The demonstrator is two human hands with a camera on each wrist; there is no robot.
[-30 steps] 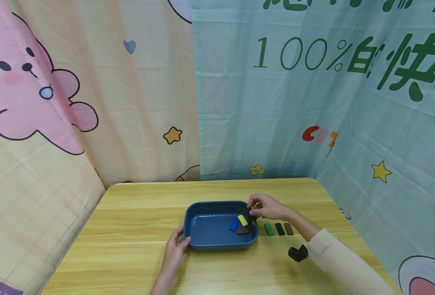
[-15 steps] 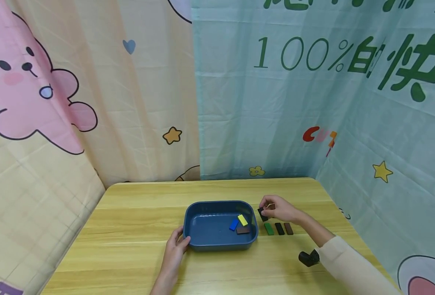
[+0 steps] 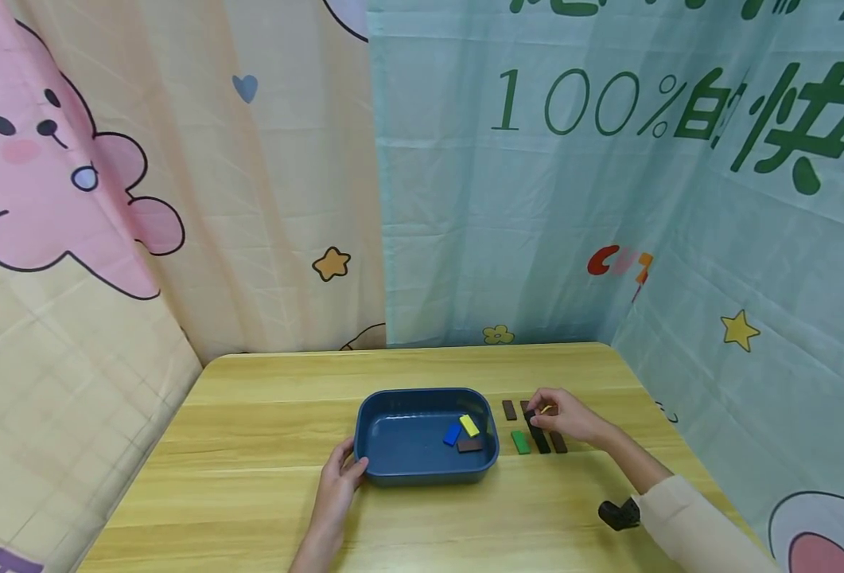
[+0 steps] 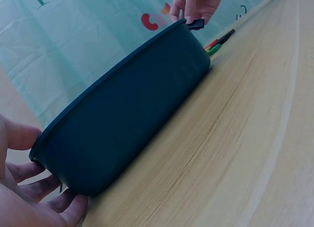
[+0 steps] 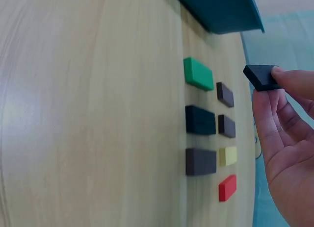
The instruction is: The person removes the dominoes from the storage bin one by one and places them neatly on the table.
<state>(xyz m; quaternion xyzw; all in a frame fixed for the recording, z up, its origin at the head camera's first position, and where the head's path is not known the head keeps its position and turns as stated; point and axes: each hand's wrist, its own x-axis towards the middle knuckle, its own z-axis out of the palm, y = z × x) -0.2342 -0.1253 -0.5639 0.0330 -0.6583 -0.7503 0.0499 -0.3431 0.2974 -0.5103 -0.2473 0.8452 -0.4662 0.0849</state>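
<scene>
- Head view: the right hand (image 3: pixel 568 418) pinches a held black block (image 3: pixel 533 426) between thumb and fingers. Half a second ago it was just beside the right wall of the blue bin (image 3: pixel 429 481); now it is farther right of the bin.
- The left hand (image 3: pixel 339 480) curls round the bin's left end, as before. A blue block (image 3: pixel 452 434), yellow block (image 3: pixel 468 426) and brown block (image 3: pixel 469 446) lie unmoved inside, towards the bin's right end.
- Right of the bin, two dark brown blocks (image 3: pixel 509 410), earlier covered by the hand, now show at least partly. Nearer the viewer, a green block (image 3: pixel 519 442) lies closest to the bin, then a second black block (image 3: pixel 544 447).
- On the curtain (image 3: pixel 457 207) beyond the bin, green writing (image 3: pixel 568 102) reads "100%" and, farther right, "快".
- Left wrist view: fingers touch the bin's end wall; its inside is hidden.
- Right wrist view: the pinched block is apart from the others. A red block (image 5: pixel 227 188) shows here, farther from the bin than the dark brown pair.
</scene>
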